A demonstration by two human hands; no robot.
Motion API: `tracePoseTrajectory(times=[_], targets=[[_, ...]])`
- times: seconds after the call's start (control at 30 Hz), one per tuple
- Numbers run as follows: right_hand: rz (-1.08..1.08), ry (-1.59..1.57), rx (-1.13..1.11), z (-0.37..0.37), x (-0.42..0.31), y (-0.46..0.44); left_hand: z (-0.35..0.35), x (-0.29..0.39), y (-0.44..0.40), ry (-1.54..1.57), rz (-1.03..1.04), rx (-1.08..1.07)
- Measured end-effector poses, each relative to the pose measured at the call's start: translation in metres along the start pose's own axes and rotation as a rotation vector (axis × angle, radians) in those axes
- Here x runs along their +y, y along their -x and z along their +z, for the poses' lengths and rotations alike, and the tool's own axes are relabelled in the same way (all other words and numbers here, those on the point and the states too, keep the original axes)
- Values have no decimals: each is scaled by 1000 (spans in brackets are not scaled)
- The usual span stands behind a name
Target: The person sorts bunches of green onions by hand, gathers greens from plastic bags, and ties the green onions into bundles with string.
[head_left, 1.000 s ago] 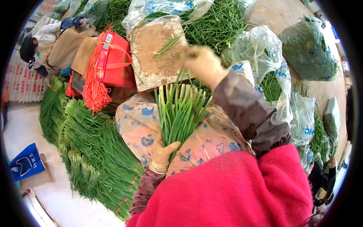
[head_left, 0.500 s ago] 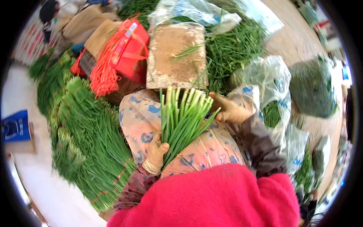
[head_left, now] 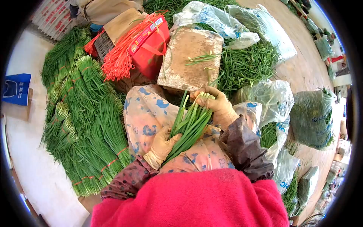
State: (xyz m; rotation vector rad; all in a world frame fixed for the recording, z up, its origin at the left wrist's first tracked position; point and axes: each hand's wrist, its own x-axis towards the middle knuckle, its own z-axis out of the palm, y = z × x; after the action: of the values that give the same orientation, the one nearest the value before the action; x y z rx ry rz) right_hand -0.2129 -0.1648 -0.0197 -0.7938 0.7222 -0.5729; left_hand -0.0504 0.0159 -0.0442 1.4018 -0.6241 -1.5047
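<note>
A loose bunch of garlic chives (head_left: 192,125), green with pale cut ends, slants across my lap. My gloved left hand (head_left: 159,146) is wrapped round its lower, leafy part, the thumb lying on the stalks. Up at the pale ends, my gloved right hand (head_left: 220,107) has its fingers closed over the stalk tips. A few stalks stick out left of those fingers. Just beyond the bunch is a worn board (head_left: 189,56) with several loose stalks (head_left: 202,59) on it. A patterned apron (head_left: 145,109) covers my legs beneath the hands.
Tied chive bundles (head_left: 87,125) are heaped at the left. A red bag (head_left: 151,53) draped with red ties (head_left: 121,56) stands left of the board. Loose chives (head_left: 247,62) lie right of it, near plastic bags (head_left: 270,98) and a filled bag (head_left: 312,117).
My right hand has gone from open beside the bunch to closed over its pale ends. The bunch tilts more to the right, and the camera view has shifted.
</note>
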Motion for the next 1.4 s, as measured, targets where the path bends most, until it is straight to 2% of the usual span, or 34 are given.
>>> tracePoseTrajectory(times=[0.03, 0.13, 0.2, 0.3, 0.43, 0.6, 0.7, 0.77, 0.83, 0.87, 1.03, 1.1, 1.13, 1.17, 1.23, 1.33, 1.37, 1.4], targets=[[14, -153, 46, 0, 4, -1, -1, 0, -1, -1, 2, -1], [-22, -139, 38, -7, 7, 0, 1, 9, -5, 120, 100, 45], [-16, -118, 43, -7, 5, 3, -4, 24, -8, 412, -136, 41], [44, -106, 41, 1, -6, 11, -5, 15, -20, 341, -60, 12], [98, -37, -85, 3, -19, 15, -4, 16, -33, 262, 63, -9], [53, -43, -234, 1, -22, 17, 4, 39, -41, -23, 29, -21], [19, -103, -265, -4, -7, 14, 2, 38, -46, 31, 70, -16], [31, -210, -94, -4, 0, 15, -3, 40, -45, 111, 77, -26], [26, -217, -81, -3, 4, 15, -2, 47, -41, 254, 160, -30], [4, -237, -56, -3, 7, 14, -4, 42, -41, 170, 318, 2], [-35, -195, 17, 0, 6, 16, -21, 44, -35, -57, 396, 161], [-40, -168, 52, 1, 7, 18, -30, 52, -32, -656, 677, 173], [-43, -139, 84, 2, 7, 19, -22, 56, -30, -520, 645, 84], [-47, -139, 86, 4, 6, 20, -22, 56, -28, -519, 648, 81], [24, -168, 30, 7, -5, 22, -17, 63, -29, -513, 393, -149], [9, -79, 42, 3, -21, 33, -10, 65, -46, -829, 408, -163], [67, -136, 63, 5, -16, 34, -19, 53, -51, -868, 499, -171], [-34, -115, 58, 13, -12, 34, -25, 53, -53, -896, 522, -178]])
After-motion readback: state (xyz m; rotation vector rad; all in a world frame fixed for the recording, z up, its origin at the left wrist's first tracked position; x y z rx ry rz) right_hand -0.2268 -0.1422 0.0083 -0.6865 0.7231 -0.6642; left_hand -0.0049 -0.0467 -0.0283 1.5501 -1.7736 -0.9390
